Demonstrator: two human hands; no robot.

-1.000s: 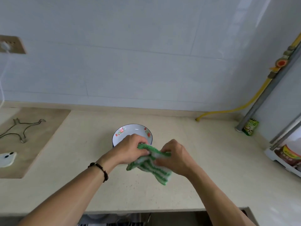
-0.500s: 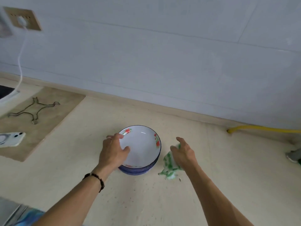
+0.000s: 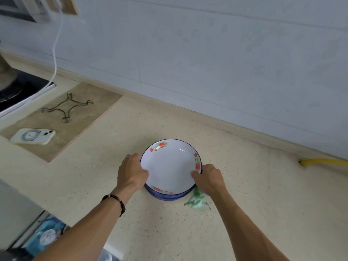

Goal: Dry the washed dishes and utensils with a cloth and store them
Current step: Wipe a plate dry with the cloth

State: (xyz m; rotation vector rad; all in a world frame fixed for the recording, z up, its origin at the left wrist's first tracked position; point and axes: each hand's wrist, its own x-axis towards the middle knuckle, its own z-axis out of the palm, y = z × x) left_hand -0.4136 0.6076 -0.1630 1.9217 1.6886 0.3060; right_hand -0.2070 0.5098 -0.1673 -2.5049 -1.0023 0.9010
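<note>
Gripping the top plate (image 3: 170, 166) of a stack on the counter (image 3: 244, 213), we curl our left hand (image 3: 131, 172) over its left rim and our right hand (image 3: 209, 178) over its right rim, the green cloth (image 3: 195, 201) bunched beneath that palm. Beyond the plate's left lies a phone (image 3: 33, 136).

white red-flowered bowl (image 3: 170, 167), green-striped cloth (image 3: 195, 201), yellow hose (image 3: 323, 162)

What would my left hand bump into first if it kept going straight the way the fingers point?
Probably nothing soon: the left hand grips the plate stack's left rim, fingers pointing toward the wall, bare counter between. Depth is uncertain.
</note>
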